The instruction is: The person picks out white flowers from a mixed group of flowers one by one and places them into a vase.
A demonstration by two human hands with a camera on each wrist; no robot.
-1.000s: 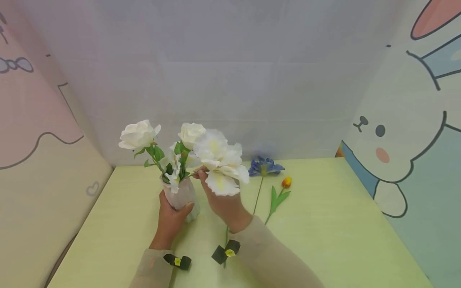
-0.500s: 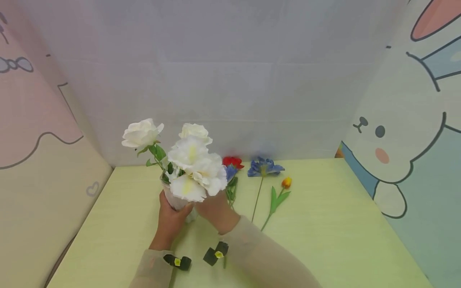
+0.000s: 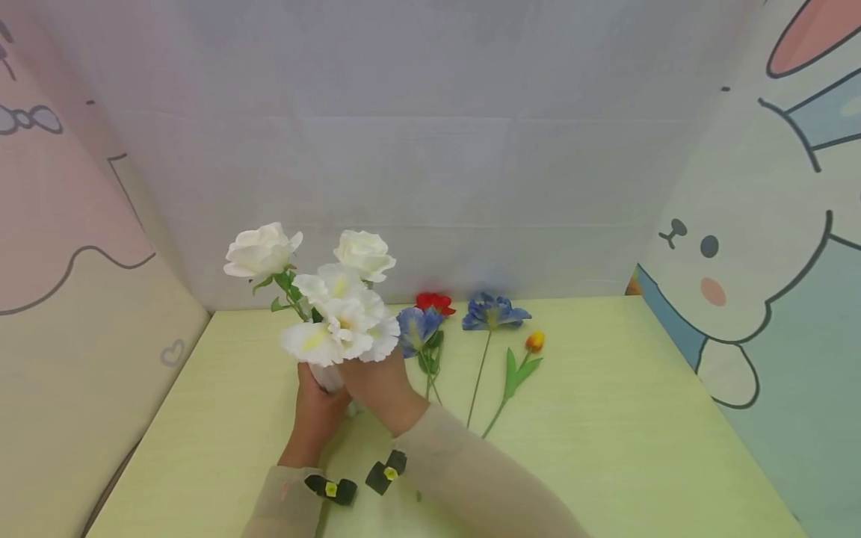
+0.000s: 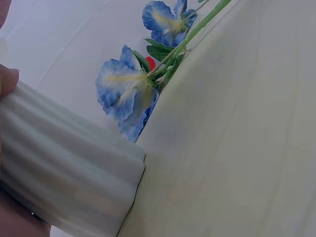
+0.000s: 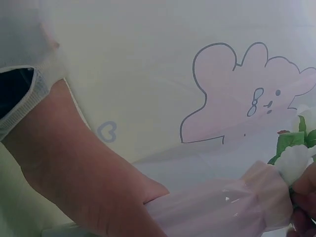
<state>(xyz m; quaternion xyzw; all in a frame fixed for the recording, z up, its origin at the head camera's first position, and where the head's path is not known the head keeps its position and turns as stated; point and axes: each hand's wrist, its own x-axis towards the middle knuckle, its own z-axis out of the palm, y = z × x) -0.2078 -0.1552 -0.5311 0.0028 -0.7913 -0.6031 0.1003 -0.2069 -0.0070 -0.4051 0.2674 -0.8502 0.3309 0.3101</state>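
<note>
My left hand (image 3: 316,420) grips the white ribbed vase (image 4: 64,158) around its side, thumb toward me. Over the vase mouth, my right hand (image 3: 382,390) holds the stem of a large white iris-like flower (image 3: 346,317). Its bloom covers most of those fingers in the head view. In the right wrist view, curled fingers (image 5: 307,185) sit right at the mouth of the vase, beside white petals and green leaves. Two white roses (image 3: 261,250) rise from the vase, one to the left and one behind the bloom.
On the pale yellow table (image 3: 605,418) lie a blue flower (image 3: 494,312), an orange-yellow tulip (image 3: 535,342), a second blue flower (image 3: 418,327) and a red flower (image 3: 436,302). A white cloth wall (image 3: 430,172) stands behind, with cartoon-printed walls at both sides.
My right hand has carried the white iris-like flower left, from beside the vase to over its mouth. The red flower and second blue flower have come into view. My left hand stays on the vase.
</note>
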